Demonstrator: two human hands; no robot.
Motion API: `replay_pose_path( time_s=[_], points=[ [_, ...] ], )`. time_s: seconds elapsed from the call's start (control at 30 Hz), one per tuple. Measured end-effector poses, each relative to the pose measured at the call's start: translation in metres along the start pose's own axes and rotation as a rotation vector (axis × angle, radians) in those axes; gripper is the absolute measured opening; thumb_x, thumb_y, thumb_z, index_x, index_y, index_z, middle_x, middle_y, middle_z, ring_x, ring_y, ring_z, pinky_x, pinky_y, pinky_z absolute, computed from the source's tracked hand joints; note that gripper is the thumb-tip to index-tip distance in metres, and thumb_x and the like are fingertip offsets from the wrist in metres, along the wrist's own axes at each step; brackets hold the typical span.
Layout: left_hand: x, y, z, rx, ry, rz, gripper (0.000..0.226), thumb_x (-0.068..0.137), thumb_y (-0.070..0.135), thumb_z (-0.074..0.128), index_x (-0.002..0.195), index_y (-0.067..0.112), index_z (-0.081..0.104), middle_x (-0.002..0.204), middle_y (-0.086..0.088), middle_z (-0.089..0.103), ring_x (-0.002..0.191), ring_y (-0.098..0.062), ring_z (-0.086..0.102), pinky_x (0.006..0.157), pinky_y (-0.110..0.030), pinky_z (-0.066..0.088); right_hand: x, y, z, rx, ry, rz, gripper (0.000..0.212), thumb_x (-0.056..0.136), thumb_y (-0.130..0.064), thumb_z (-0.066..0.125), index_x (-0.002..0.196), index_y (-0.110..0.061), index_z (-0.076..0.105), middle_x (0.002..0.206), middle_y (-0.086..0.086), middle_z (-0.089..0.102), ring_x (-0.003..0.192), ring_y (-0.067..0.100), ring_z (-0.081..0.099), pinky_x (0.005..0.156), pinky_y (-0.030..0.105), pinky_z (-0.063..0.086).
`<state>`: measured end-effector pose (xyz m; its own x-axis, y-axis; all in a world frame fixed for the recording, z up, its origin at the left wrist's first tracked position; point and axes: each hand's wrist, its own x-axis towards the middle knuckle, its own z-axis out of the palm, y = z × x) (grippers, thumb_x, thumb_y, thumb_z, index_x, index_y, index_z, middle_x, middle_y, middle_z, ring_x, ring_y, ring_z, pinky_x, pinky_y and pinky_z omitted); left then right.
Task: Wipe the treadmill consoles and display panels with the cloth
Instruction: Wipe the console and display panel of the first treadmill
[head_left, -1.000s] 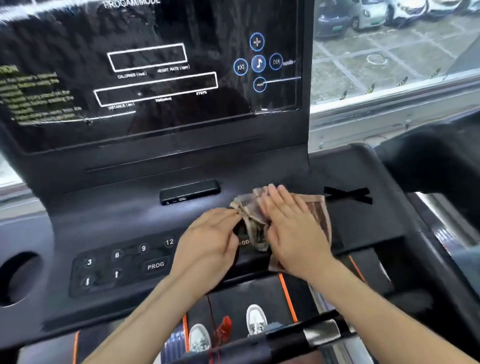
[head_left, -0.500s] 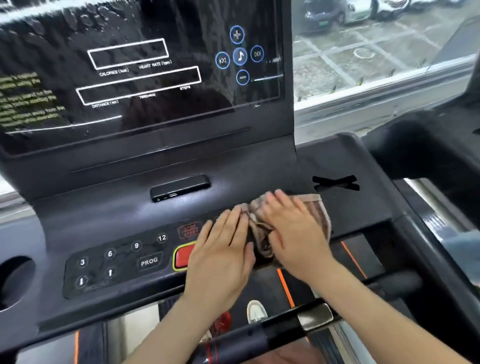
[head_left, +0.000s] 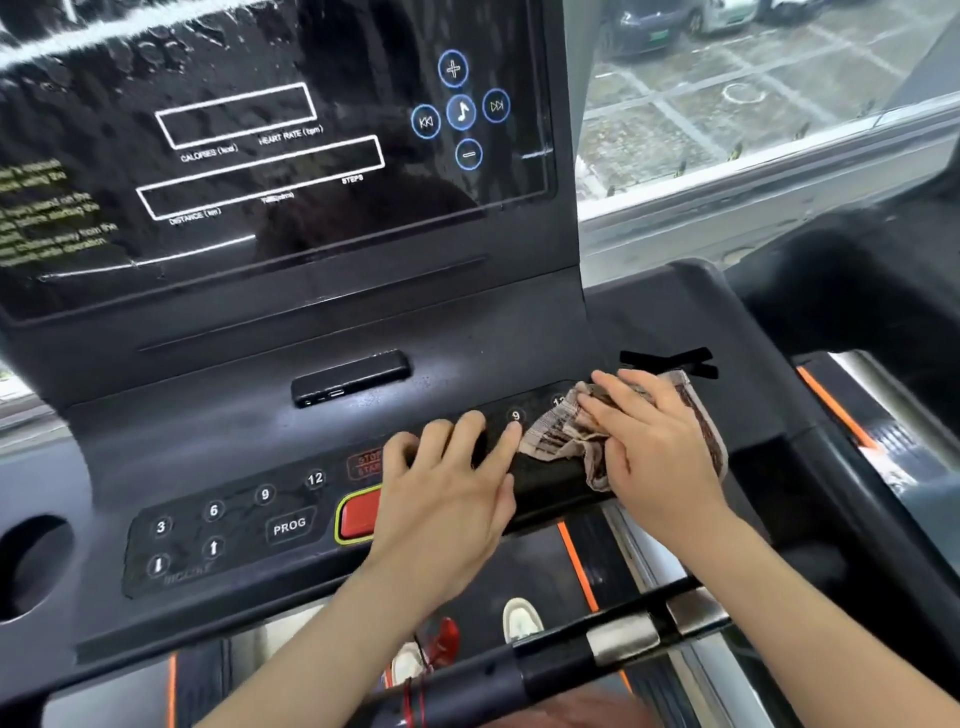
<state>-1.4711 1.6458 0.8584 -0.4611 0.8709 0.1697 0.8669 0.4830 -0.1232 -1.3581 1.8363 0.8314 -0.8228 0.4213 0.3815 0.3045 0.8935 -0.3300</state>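
A black treadmill console (head_left: 218, 431) fills the view, with a dark display panel (head_left: 249, 156) standing above it. A brown patterned cloth (head_left: 558, 436) lies crumpled on the right button strip of the console. My right hand (head_left: 649, 441) presses flat on the cloth with straight fingers. My left hand (head_left: 447, 488) rests flat on the console just left of the cloth, fingers spread, partly covering the red stop button (head_left: 358, 514). The left keypad (head_left: 218, 525) with numbers and PROG is uncovered.
A black handlebar with metal grips (head_left: 618, 639) crosses below my arms. A round cup holder (head_left: 26, 566) sits at the console's far left. A window with parked cars (head_left: 753, 78) is at the upper right, and another machine (head_left: 857, 291) stands at the right.
My right hand has slid the cloth rightward along the button strip. My left hand went from curled beside the cloth to flat on the console, and now lies apart from the cloth.
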Motion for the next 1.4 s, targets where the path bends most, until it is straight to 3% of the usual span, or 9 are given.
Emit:
replay_pose_path(
  time_s=[0.2,0.5,0.67,0.77,0.9,1.03,1.2,1.27,1.4],
  points=[
    [0.02,-0.001,0.002,0.023,-0.02,-0.006,0.043,0.094,0.042,0.039,0.133,0.03,0.054,0.123,-0.004,0.055,0.097,-0.027,0.05,0.083,-0.044,0.032,0.002,0.002,0.002,0.048,0.068,-0.017,0.048,0.079,-0.006,0.037,0.112,-0.005,0.072,0.124,0.01,0.065,0.112,0.027,0.053,0.104,0.031,0.038],
    [0.022,0.01,0.001,-0.01,-0.058,-0.09,0.048,0.096,0.043,0.036,0.136,0.023,0.051,0.126,0.0,0.054,0.101,-0.027,0.053,0.09,-0.046,0.034,-0.002,0.003,0.005,0.074,0.052,0.018,0.049,0.081,-0.007,0.035,0.115,-0.005,0.071,0.126,0.008,0.064,0.116,0.03,0.056,0.105,0.03,0.038],
    [0.004,0.008,-0.002,-0.044,-0.059,-0.045,0.043,0.095,0.044,0.036,0.132,0.033,0.055,0.131,0.0,0.054,0.105,-0.027,0.052,0.097,-0.05,0.032,-0.001,0.0,0.005,0.086,0.018,0.042,0.05,0.081,-0.008,0.034,0.117,-0.004,0.069,0.128,0.009,0.063,0.119,0.031,0.055,0.105,0.031,0.037],
    [0.027,0.011,0.0,-0.004,-0.07,-0.075,0.045,0.096,0.045,0.036,0.134,0.029,0.053,0.124,-0.002,0.055,0.101,-0.028,0.052,0.097,-0.051,0.032,-0.002,-0.004,-0.001,0.092,-0.118,0.018,0.056,0.084,-0.016,0.031,0.128,-0.003,0.061,0.138,0.011,0.055,0.132,0.03,0.046,0.111,0.038,0.035],
    [0.013,0.007,-0.003,-0.03,-0.063,-0.123,0.046,0.096,0.043,0.034,0.131,0.024,0.057,0.128,0.003,0.057,0.108,-0.026,0.055,0.101,-0.053,0.029,-0.005,-0.031,-0.003,-0.104,-0.261,0.032,0.065,0.093,-0.048,0.033,0.139,-0.004,0.05,0.148,0.013,0.044,0.14,0.028,0.036,0.113,0.045,0.028],
    [-0.002,-0.003,-0.008,-0.106,-0.06,-0.194,0.045,0.092,0.039,0.031,0.118,0.026,0.066,0.126,0.012,0.062,0.108,-0.019,0.056,0.104,-0.051,0.025,-0.001,-0.081,0.017,-0.054,-0.288,-0.047,0.06,0.091,-0.04,0.036,0.139,-0.008,0.05,0.147,0.008,0.047,0.138,0.023,0.04,0.112,0.038,0.022],
    [0.005,0.007,-0.006,-0.184,-0.028,-0.228,0.041,0.08,0.039,0.045,0.104,0.018,0.072,0.116,0.001,0.068,0.099,-0.022,0.062,0.094,-0.042,0.038,0.005,-0.025,-0.005,-0.013,-0.436,-0.262,0.055,0.089,-0.05,0.044,0.139,-0.029,0.051,0.147,-0.012,0.046,0.14,0.008,0.036,0.115,0.037,0.022],
    [0.011,0.006,-0.005,-0.241,-0.036,-0.226,0.039,0.076,0.039,0.047,0.098,0.02,0.073,0.111,0.001,0.069,0.095,-0.022,0.063,0.083,-0.036,0.047,0.019,0.002,-0.013,-0.025,-0.448,-0.174,0.059,0.088,-0.056,0.038,0.144,-0.036,0.043,0.153,-0.015,0.036,0.144,0.004,0.023,0.117,0.043,0.019],
    [0.009,-0.002,-0.008,-0.44,-0.013,-0.344,0.038,0.076,0.022,0.062,0.113,0.027,0.066,0.111,0.009,0.068,0.096,-0.015,0.061,0.081,-0.027,0.048,0.035,-0.036,0.011,-0.119,-0.378,-0.11,0.065,0.089,-0.047,0.035,0.144,-0.014,0.046,0.151,0.009,0.041,0.142,0.025,0.034,0.114,0.046,0.027]
  ],
)
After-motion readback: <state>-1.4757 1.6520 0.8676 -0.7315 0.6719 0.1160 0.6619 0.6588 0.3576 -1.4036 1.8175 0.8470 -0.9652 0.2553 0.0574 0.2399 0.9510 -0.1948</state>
